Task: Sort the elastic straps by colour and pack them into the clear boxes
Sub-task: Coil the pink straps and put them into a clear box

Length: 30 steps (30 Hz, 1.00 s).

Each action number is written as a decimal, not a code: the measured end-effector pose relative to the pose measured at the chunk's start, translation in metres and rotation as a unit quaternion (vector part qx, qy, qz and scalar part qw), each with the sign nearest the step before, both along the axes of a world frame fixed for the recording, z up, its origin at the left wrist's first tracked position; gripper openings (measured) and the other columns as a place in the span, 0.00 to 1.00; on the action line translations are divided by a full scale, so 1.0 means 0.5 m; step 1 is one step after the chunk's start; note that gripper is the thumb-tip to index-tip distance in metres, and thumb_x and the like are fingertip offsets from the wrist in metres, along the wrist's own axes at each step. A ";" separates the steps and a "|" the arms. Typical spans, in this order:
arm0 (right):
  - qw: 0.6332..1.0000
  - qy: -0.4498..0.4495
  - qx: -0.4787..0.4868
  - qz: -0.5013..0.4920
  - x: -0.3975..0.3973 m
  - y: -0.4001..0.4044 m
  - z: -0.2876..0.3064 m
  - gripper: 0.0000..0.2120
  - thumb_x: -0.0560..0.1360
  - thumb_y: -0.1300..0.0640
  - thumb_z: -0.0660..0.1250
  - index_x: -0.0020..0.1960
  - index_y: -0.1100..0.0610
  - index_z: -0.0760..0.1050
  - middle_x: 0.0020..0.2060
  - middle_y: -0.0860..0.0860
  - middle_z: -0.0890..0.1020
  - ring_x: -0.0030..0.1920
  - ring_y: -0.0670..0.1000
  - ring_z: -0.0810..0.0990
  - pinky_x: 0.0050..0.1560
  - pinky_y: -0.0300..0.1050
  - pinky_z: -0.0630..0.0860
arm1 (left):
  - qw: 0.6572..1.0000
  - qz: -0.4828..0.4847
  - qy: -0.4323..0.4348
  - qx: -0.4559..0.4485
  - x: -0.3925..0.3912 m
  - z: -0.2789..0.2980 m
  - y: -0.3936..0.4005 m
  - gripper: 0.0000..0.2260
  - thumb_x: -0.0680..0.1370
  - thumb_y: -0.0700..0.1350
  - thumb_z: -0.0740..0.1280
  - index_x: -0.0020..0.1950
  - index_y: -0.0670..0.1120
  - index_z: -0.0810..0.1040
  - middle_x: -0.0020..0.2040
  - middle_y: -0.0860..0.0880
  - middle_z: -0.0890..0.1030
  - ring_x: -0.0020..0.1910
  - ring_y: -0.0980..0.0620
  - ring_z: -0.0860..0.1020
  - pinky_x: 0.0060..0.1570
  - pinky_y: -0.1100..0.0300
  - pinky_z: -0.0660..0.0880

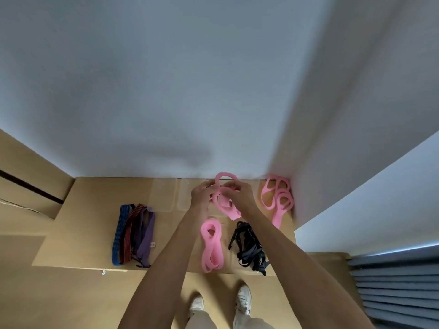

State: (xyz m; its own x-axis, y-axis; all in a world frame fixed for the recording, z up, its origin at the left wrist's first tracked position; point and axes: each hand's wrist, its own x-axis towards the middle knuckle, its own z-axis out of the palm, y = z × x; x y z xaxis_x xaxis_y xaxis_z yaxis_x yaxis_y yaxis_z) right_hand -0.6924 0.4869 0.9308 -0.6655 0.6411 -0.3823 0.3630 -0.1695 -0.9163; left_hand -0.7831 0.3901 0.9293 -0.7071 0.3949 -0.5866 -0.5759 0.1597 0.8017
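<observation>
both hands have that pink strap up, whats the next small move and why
Probably lower the pink strap into the clear box beneath it: left hand and right hand grip it looped above that box.

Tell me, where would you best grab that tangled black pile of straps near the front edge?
Probably from above, at the thick middle of the tangled black strap pile. It lies loose on the brown cardboard surface, ends trailing over the near edge, so pinching one end would likely drag the rest apart.
</observation>
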 end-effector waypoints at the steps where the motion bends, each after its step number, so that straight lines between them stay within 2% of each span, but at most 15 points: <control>1: 1.000 0.010 -0.023 0.005 -0.006 -0.011 0.001 0.04 0.72 0.64 0.72 0.46 0.57 0.83 0.42 0.51 0.84 0.45 0.52 0.81 0.49 0.48 0.79 | 1.000 0.000 -0.018 0.011 -0.010 0.002 -0.014 0.10 0.72 0.34 0.71 0.53 0.40 0.84 0.43 0.43 0.82 0.40 0.45 0.78 0.39 0.57 0.75; 4: 0.995 0.032 -0.091 0.014 -0.031 -0.045 0.009 0.08 0.72 0.69 0.70 0.46 0.58 0.83 0.44 0.53 0.84 0.48 0.54 0.80 0.56 0.52 0.77 | 0.997 0.037 -0.060 0.023 -0.040 0.000 -0.061 0.07 0.74 0.35 0.66 0.51 0.40 0.80 0.39 0.43 0.76 0.33 0.48 0.73 0.30 0.61 0.68; 7: 0.992 0.051 -0.120 -0.002 -0.067 -0.099 0.017 0.11 0.73 0.70 0.67 0.49 0.58 0.83 0.46 0.57 0.83 0.47 0.55 0.80 0.55 0.55 0.77 | 0.999 0.037 -0.029 0.007 -0.065 0.003 -0.112 0.10 0.75 0.31 0.65 0.52 0.39 0.83 0.36 0.43 0.79 0.26 0.50 0.75 0.23 0.66 0.68; 8: 0.992 0.051 -0.112 -0.029 -0.080 -0.120 0.018 0.10 0.73 0.70 0.67 0.48 0.59 0.83 0.45 0.57 0.84 0.46 0.55 0.81 0.54 0.55 0.79 | 1.000 0.012 -0.020 0.019 -0.071 0.005 -0.129 0.11 0.75 0.30 0.65 0.52 0.39 0.83 0.37 0.42 0.80 0.28 0.48 0.77 0.24 0.65 0.71; 10: 0.992 0.046 -0.067 -0.098 -0.101 -0.163 0.016 0.08 0.74 0.68 0.66 0.48 0.58 0.81 0.43 0.55 0.85 0.44 0.53 0.83 0.48 0.48 0.82 | 0.998 -0.035 0.002 0.049 -0.085 0.011 -0.158 0.13 0.74 0.27 0.65 0.49 0.41 0.85 0.38 0.40 0.81 0.33 0.44 0.79 0.31 0.59 0.77; 11: 0.992 0.038 -0.033 -0.116 -0.109 -0.183 0.014 0.08 0.75 0.67 0.66 0.48 0.58 0.80 0.42 0.54 0.84 0.43 0.50 0.83 0.45 0.43 0.81 | 0.998 -0.041 0.019 0.051 -0.093 0.012 -0.171 0.14 0.73 0.26 0.65 0.48 0.42 0.85 0.38 0.39 0.82 0.35 0.43 0.79 0.35 0.55 0.78; 13: 0.994 0.024 0.008 -0.108 -0.120 -0.220 0.008 0.08 0.75 0.67 0.65 0.51 0.60 0.80 0.42 0.54 0.82 0.42 0.50 0.80 0.44 0.43 0.77 | 0.998 -0.017 0.053 0.031 -0.111 0.006 -0.197 0.15 0.72 0.24 0.64 0.47 0.41 0.84 0.37 0.39 0.82 0.34 0.44 0.78 0.35 0.56 0.77; 16: 0.994 0.061 -0.040 -0.083 -0.125 -0.259 0.001 0.07 0.73 0.70 0.67 0.50 0.65 0.81 0.40 0.56 0.82 0.39 0.49 0.79 0.40 0.38 0.75 | 0.996 0.026 0.087 -0.023 -0.136 -0.016 -0.245 0.16 0.73 0.25 0.62 0.54 0.37 0.83 0.42 0.38 0.82 0.36 0.43 0.78 0.35 0.56 0.76; 20: 0.994 0.062 -0.077 -0.056 -0.123 -0.285 0.001 0.08 0.72 0.70 0.71 0.49 0.64 0.83 0.40 0.53 0.84 0.39 0.46 0.80 0.42 0.34 0.74 | 0.988 0.034 0.139 -0.061 -0.151 -0.040 -0.304 0.16 0.76 0.28 0.63 0.60 0.38 0.82 0.51 0.38 0.84 0.46 0.40 0.82 0.48 0.48 0.81; 22: 0.994 0.051 -0.090 -0.045 -0.121 -0.301 0.002 0.09 0.70 0.71 0.70 0.49 0.63 0.83 0.41 0.52 0.84 0.42 0.46 0.81 0.44 0.36 0.73 | 0.988 0.002 0.144 -0.052 -0.143 -0.036 -0.319 0.15 0.76 0.28 0.64 0.59 0.38 0.82 0.48 0.39 0.83 0.45 0.41 0.82 0.46 0.48 0.81; 26: 0.986 0.090 -0.126 -0.068 -0.126 -0.323 0.017 0.09 0.74 0.67 0.69 0.51 0.60 0.85 0.48 0.54 0.86 0.51 0.49 0.81 0.47 0.37 0.74 | 0.987 -0.080 0.143 0.003 -0.124 -0.012 -0.335 0.06 0.76 0.28 0.66 0.51 0.32 0.82 0.40 0.40 0.81 0.34 0.46 0.77 0.30 0.60 0.73; 28: 0.983 0.081 -0.110 -0.125 -0.133 -0.330 0.024 0.08 0.75 0.67 0.68 0.49 0.58 0.85 0.43 0.50 0.86 0.46 0.48 0.82 0.43 0.39 0.78 | 0.985 -0.110 0.133 0.019 -0.116 -0.002 -0.339 0.08 0.75 0.27 0.65 0.50 0.32 0.81 0.40 0.38 0.80 0.34 0.45 0.77 0.30 0.61 0.72; 30: 0.976 0.059 -0.081 -0.195 -0.137 -0.334 0.030 0.05 0.75 0.66 0.69 0.47 0.59 0.82 0.39 0.51 0.85 0.39 0.49 0.82 0.37 0.40 0.80 | 0.987 -0.117 0.108 0.033 -0.111 0.006 -0.340 0.11 0.73 0.27 0.63 0.51 0.32 0.81 0.41 0.36 0.81 0.37 0.42 0.78 0.37 0.55 0.75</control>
State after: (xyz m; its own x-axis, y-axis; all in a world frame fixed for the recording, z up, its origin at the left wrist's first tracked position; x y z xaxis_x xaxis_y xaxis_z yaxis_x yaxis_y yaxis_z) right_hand -0.7611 0.3198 0.9457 -0.4283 0.7919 -0.4352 0.1344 -0.4204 -0.8973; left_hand -0.8388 0.2201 0.9325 -0.6977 0.5942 -0.4001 -0.3448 0.2110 0.9147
